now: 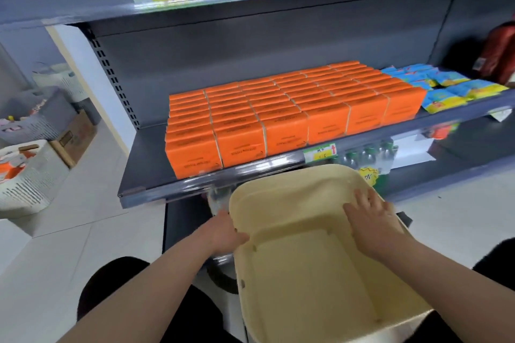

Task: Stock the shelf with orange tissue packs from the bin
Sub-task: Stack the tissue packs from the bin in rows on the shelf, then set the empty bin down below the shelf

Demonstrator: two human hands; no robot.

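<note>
The grey metal shelf (145, 164) is filled across most of its width by the orange tissue packs (292, 108), which are set on edge in tight rows from front lip to back, so that each column is braced by its neighbour; only a strip at the left end is bare. Just below the lip the cream bin (292, 175) is held tilted toward the camera, and nothing is seen inside it (the stocking is judged all but done). It is steadied from both sides: the left hand (225, 234) is hooked on the left rim, thumb inside and fingers hidden behind the wall, while the right hand (373, 220) is laid over the right rim with fingers spread and fairly straight. Blue and yellow packets (451, 89) are laid flat beside the orange block. A pale tiled floor (83, 231) is seen to the left, where perforated baskets (25, 175) and a carton (75, 139) are parked, and a price label (320, 152) is clipped to the shelf's lip
</note>
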